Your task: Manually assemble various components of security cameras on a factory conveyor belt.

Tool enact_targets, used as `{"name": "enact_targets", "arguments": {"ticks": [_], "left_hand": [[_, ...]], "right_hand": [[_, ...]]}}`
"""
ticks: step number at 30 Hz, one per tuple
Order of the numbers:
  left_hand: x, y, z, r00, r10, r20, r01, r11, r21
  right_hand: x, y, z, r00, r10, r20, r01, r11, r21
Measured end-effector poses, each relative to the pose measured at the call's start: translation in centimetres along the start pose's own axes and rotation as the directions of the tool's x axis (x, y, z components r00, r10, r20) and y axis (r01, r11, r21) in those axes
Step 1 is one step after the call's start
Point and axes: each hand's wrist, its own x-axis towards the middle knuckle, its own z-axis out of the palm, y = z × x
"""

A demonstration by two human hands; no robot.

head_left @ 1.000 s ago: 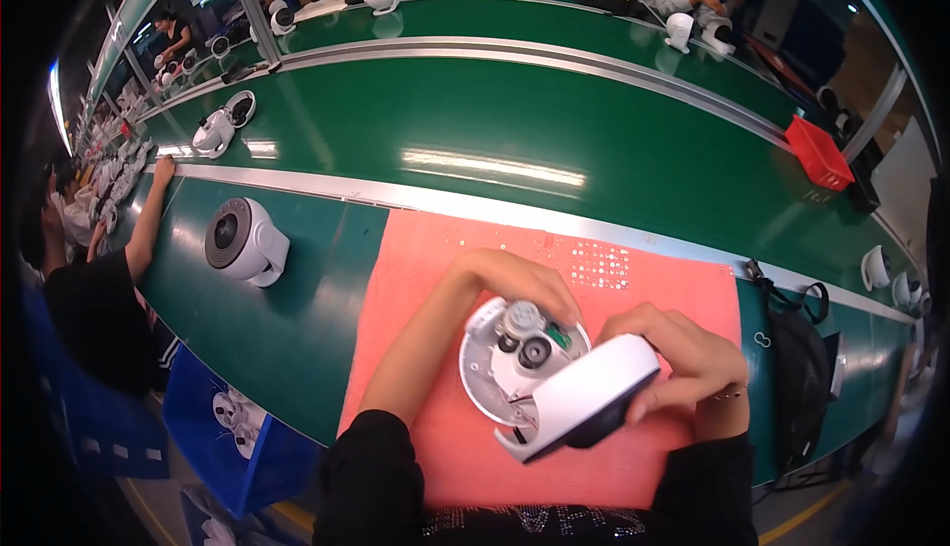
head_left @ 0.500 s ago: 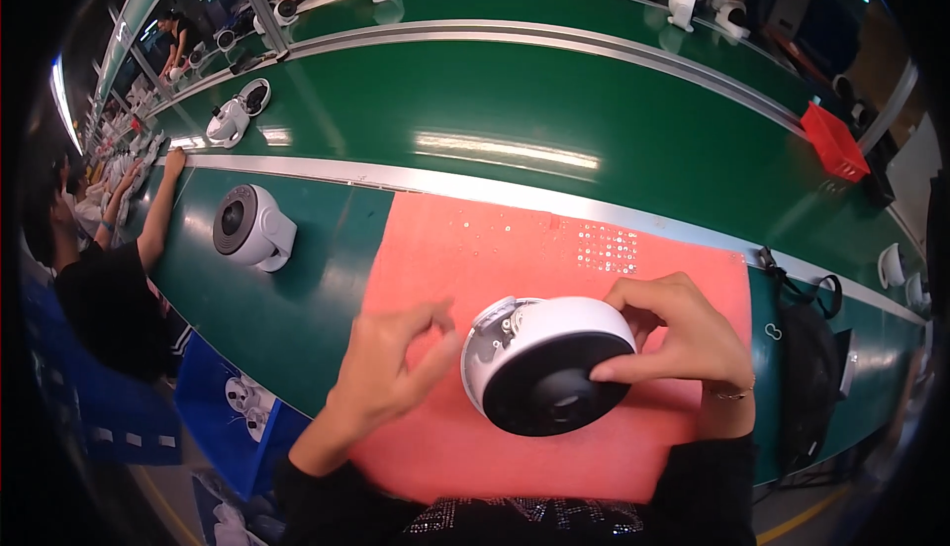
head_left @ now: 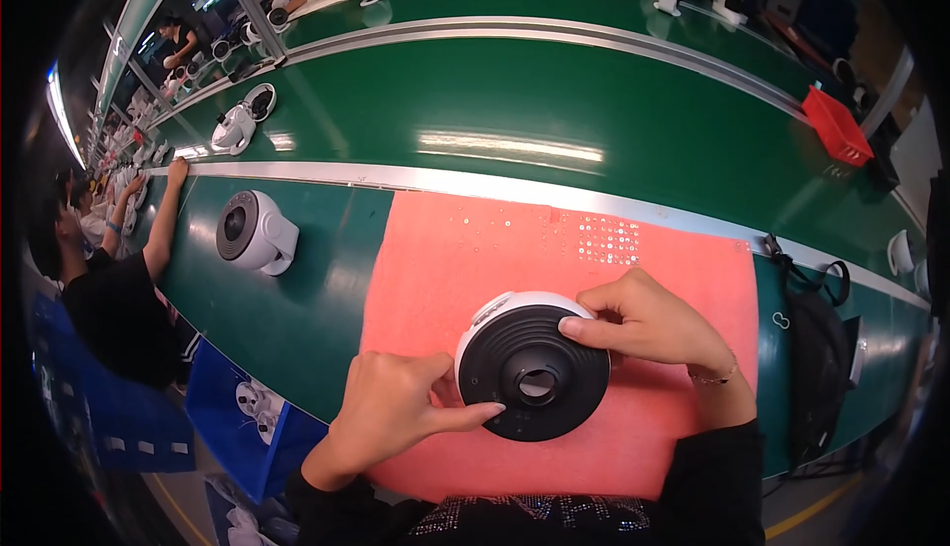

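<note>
A white security camera (head_left: 535,373) with a round black ringed front faces up above the salmon-pink cloth (head_left: 411,259), its lens at the middle. My right hand (head_left: 648,323) grips its upper right rim, thumb on the black front and fingers behind the white shell. At the lower left edge, my left hand (head_left: 396,402) pinches it, thumb on the black front and fingers against the side. The camera's underside is hidden.
Another white camera (head_left: 259,231) stands on the green bench to my left. Small shiny studs (head_left: 609,239) lie on the cloth's far part. A black bag (head_left: 816,358) rests at the right, a red basket (head_left: 836,125) beyond. At far left sits a co-worker (head_left: 119,294), above a blue bin (head_left: 228,417).
The camera has turned, so its black front shows more fully and its open gap at the left is no longer seen. My left hand has moved right onto its edge.
</note>
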Motion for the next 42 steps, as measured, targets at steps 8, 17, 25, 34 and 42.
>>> {"name": "enact_targets", "arguments": {"ticks": [8,17,25,34,42], "left_hand": [[2.3,-0.1,-0.3,0.987,-0.081,0.136,0.084,0.996,-0.02],[2.5,-0.6,-0.1,0.99,-0.034,0.136,0.031,0.999,0.023],[2.5,-0.9,-0.3,0.989,-0.012,0.146,0.002,0.998,0.068],[2.5,-0.8,-0.5,0.989,0.025,0.148,-0.039,0.995,0.093],[2.9,-0.8,-0.2,0.989,-0.033,0.143,-0.004,0.968,0.251]], "right_hand": [[1.0,1.8,0.7,0.977,-0.152,-0.15,0.079,0.91,-0.407],[-0.2,-1.0,1.7,0.721,-0.684,-0.112,0.418,0.557,-0.718],[-1.0,-0.9,2.6,0.758,-0.639,0.133,0.605,0.612,-0.509],[-1.7,-1.5,2.9,0.759,-0.639,0.128,0.539,0.506,-0.673],[0.6,0.8,1.8,0.854,-0.475,-0.214,0.297,0.781,-0.549]]}}
